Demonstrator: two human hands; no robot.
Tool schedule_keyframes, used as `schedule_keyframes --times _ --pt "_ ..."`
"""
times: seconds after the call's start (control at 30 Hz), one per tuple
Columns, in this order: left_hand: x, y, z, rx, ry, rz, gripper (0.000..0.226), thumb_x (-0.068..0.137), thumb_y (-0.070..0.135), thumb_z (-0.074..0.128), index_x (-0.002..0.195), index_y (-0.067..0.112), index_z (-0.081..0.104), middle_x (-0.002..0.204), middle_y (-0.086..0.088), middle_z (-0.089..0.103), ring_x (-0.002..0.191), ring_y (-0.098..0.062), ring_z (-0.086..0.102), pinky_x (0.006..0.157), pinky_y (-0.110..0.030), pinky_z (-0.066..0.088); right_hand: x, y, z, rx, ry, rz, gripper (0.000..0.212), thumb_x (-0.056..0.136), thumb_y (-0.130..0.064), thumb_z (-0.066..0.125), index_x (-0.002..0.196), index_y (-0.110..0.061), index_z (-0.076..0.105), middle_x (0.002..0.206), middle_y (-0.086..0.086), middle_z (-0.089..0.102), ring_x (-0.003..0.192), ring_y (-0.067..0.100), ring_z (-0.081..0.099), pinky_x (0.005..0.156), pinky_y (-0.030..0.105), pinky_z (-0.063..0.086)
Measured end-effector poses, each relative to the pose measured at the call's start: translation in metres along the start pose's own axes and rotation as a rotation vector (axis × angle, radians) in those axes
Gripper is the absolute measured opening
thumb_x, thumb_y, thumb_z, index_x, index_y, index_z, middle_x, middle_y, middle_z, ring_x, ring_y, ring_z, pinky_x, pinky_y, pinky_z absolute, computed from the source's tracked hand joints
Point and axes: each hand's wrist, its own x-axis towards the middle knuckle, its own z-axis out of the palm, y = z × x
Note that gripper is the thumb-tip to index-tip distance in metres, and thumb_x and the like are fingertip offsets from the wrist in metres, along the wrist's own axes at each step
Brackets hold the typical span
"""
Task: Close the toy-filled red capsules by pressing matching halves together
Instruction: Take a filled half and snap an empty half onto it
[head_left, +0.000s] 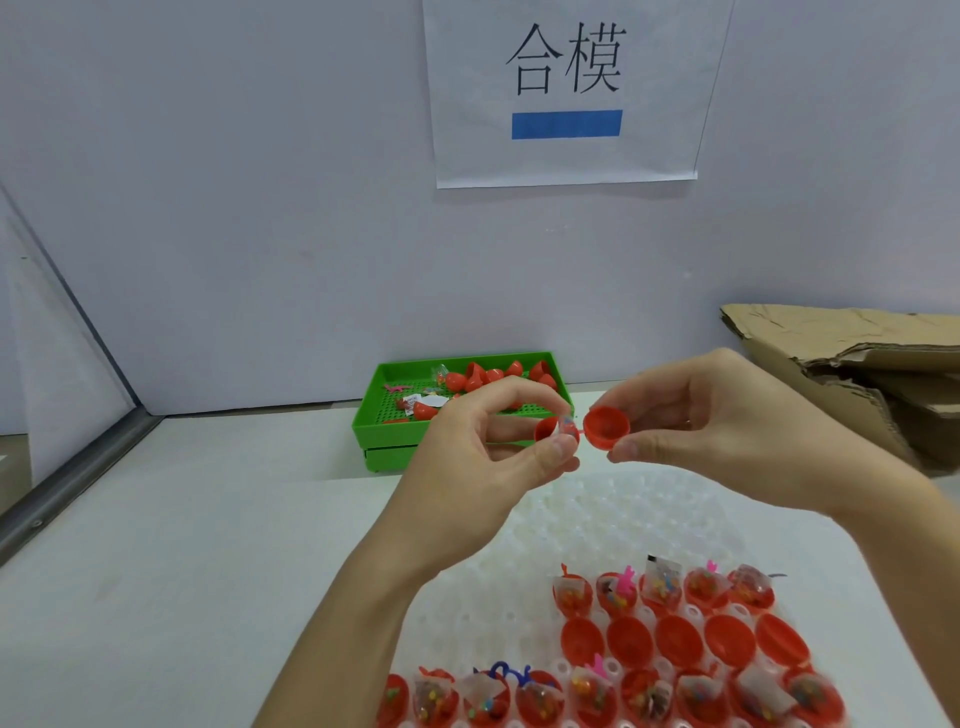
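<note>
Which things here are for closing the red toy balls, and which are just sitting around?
For the job:
- left hand pinching a toy-filled red plastic capsule half
- right hand pinching an empty red plastic capsule half
- white dimpled plastic tray holding more filled and empty halves

Just lying about:
- torn brown cardboard
- white paper wall sign
- green plastic bin of capsule pieces, unused now

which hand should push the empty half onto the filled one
Right. The right hand pinches the empty red half, open side facing the filled half gripped by the left hand.

The white paper sign on the wall reads "合模" above a blue bar.
</note>
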Motion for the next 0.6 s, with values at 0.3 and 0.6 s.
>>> schedule_keyframes --times 0.3,0.6 --pt "0.000 -0.001 0.001 -0.025 0.010 0.029 0.009 0.084 0.013 0.074 0.090 0.016 0.067 0.087 -0.008 0.078 0.088 -0.023 0.075 0.084 -0.034 0.060 -0.001 -0.004 -0.001 -0.003 0.014 -0.043 0.029 0.068 -0.034 0.078 0.097 -0.034 0.076 0.090 -0.008 0.079 0.087 0.010 0.075 0.079 0.015 0.055" --pt "-0.001 0.004 0.005 0.024 0.075 0.014 0.010 0.082 0.006 0.077 0.089 0.010 0.070 0.083 -0.007 0.078 0.083 -0.024 0.076 0.084 -0.042 0.061 -0.002 -0.015 0.004 -0.048 0.134 -0.108 0.028 0.063 -0.033 0.081 0.090 -0.027 0.079 0.084 -0.003 0.076 0.078 0.013 0.073 0.078 0.030 0.060"
